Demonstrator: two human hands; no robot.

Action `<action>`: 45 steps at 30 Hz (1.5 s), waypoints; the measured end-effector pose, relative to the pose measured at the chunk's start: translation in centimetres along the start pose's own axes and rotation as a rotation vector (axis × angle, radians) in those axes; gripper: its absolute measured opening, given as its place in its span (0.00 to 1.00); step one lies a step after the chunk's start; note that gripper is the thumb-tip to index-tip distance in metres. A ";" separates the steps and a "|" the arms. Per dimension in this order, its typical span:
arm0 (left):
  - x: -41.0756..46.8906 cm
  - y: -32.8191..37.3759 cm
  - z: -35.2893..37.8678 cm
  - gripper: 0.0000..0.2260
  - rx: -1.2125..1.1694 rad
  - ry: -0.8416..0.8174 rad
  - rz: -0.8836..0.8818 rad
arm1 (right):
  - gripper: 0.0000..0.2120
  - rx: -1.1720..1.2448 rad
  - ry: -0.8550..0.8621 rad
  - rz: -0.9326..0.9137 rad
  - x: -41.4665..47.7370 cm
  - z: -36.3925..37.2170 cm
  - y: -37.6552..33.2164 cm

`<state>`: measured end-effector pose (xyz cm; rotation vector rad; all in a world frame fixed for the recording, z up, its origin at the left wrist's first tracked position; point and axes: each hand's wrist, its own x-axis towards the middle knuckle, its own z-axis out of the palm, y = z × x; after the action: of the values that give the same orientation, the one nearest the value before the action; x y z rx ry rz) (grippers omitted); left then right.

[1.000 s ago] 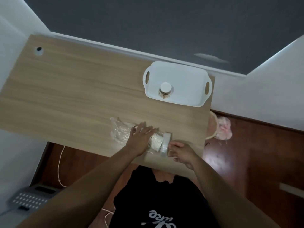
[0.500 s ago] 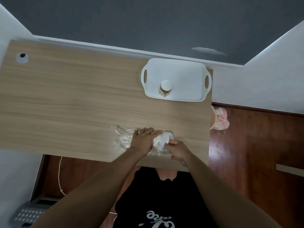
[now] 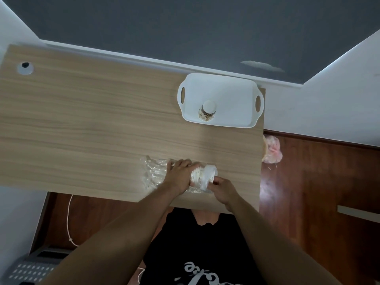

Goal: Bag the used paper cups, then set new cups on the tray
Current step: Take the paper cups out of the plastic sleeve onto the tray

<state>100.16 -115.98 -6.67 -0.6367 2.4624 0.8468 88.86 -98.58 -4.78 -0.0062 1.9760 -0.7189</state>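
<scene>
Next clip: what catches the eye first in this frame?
Both hands meet at the near edge of the wooden table: the left hand grips a stack of paper cups lying in crinkled clear plastic wrap, while the right hand pinches the stack's right end. Farther back on the right, a white tray holds a single patterned paper cup.

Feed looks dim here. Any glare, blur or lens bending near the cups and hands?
Head view: dim and soft overall; the cup stack between the left hand and right hand is washed out, its print barely readable. Same view: a glare patch shines on the floor right of the table; wide-angle lens slants the walls; forearms sit in shadow.
</scene>
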 end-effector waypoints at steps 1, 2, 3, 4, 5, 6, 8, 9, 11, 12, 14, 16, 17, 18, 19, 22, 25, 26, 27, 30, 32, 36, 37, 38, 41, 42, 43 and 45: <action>0.1 -0.1 0.0 0.42 0.000 -0.007 0.001 | 0.05 0.001 0.015 -0.001 -0.1 -0.1 0.3; 0.2 -0.2 0.0 0.42 -0.001 -0.012 0.001 | 0.06 0.004 0.029 0.005 -0.1 -0.3 0.6; 0.2 -0.2 0.0 0.42 0.000 -0.018 0.003 | 0.06 0.016 0.040 0.026 -0.2 -0.4 0.8; 0.3 -0.2 -0.1 0.41 -0.001 -0.027 0.005 | 0.06 0.029 0.049 0.052 -0.1 -0.5 1.1; 0.2 -0.1 -0.1 0.41 -0.001 -0.032 0.007 | 0.07 0.038 0.051 0.072 -0.1 -0.7 1.3; 0.1 0.0 -0.1 0.41 -0.001 -0.034 0.005 | 0.08 0.048 0.044 0.088 -0.1 -0.9 1.5; -0.3 0.4 0.0 0.40 0.008 -0.040 0.004 | 0.09 0.103 0.017 0.110 -0.5 -1.4 1.5; -0.5 0.5 0.1 0.40 0.011 -0.040 0.001 | 0.09 0.147 0.002 0.119 -0.8 -1.8 1.4; -1.0 0.6 0.1 0.40 0.011 -0.026 -0.019 | 0.07 0.213 -0.013 0.130 -1.6 -2.9 1.2; -1.1 0.7 -0.1 0.40 0.009 -0.025 -0.034 | 0.08 0.232 -0.006 0.131 -2.1 -3.7 1.1; -1.3 0.5 -0.3 0.42 -0.001 -0.029 -0.059 | 0.10 0.263 0.002 0.135 -2.7 -5.6 1.2; -1.3 0.0 -0.5 0.44 -0.017 -0.035 -0.099 | 0.11 0.273 -0.016 0.140 -3.4 -7.7 1.2; -1.4 -0.3 -0.6 0.45 -0.025 -0.047 -0.127 | 0.11 0.280 -0.027 0.140 -3.5 -8.5 1.2; -1.5 -0.7 -0.7 0.46 -0.029 -0.052 -0.150 | 0.11 0.291 -0.028 0.136 -3.7 -9.3 1.1; -1.7 -0.9 -0.6 0.46 -0.032 -0.046 -0.170 | 0.12 0.300 -0.022 0.124 -3.7 -10.0 1.0; -2.1 -1.4 -0.2 0.48 -0.112 -0.017 -0.249 | 0.12 0.383 -0.013 0.079 -3.6 -11.3 0.3; -2.2 -1.8 -0.3 0.51 -0.335 0.049 -0.377 | 0.11 0.527 -0.039 0.046 -3.7 -11.7 -1.0; -2.3 -2.1 -0.4 0.50 -0.386 0.065 -0.405 | 0.11 0.567 -0.049 0.035 -3.7 -11.6 -1.4; -2.3 -2.3 -0.5 0.49 -0.411 0.075 -0.417 | 0.11 0.597 -0.059 0.025 -3.7 -11.5 -1.9; -2.5 -3.3 -1.0 0.46 -0.416 0.091 -0.452 | 0.12 0.653 -0.099 -0.001 -3.4 -10.9 -3.5; -2.6 -3.7 -1.4 0.43 -0.419 0.098 -0.465 | 0.13 0.673 -0.122 -0.016 -3.0 -10.4 -4.6; -2.6 -3.2 -2.9 0.40 -0.472 0.159 -0.466 | 0.16 0.720 -0.172 -0.076 -2.4 -9.7 -7.2; -2.6 -2.8 -3.6 0.39 -0.510 0.196 -0.458 | 0.16 0.734 -0.191 -0.089 -2.3 -9.5 -8.2; -2.6 -2.4 -4.3 0.37 -0.564 0.241 -0.453 | 0.15 0.746 -0.211 -0.100 -2.4 -9.4 -9.0; -2.1 -0.5 -7.7 0.29 -0.769 0.401 -0.421 | 0.16 0.717 -0.251 -0.133 -2.3 -9.0 -11.9; -1.8 0.1 -8.9 0.25 -0.821 0.438 -0.413 | 0.16 0.692 -0.259 -0.144 -2.2 -8.8 -12.6; -1.5 0.8 -10.1 0.23 -0.859 0.472 -0.396 | 0.17 0.659 -0.261 -0.151 -2.0 -8.5 -13.3; -0.6 1.7 -12.2 0.21 -0.905 0.506 -0.355 | 0.17 0.581 -0.250 -0.159 -1.7 -7.8 -14.7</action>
<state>96.41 -122.62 3.04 -1.7098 2.1256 1.8161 79.15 -106.43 6.30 0.0928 1.4846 -1.3088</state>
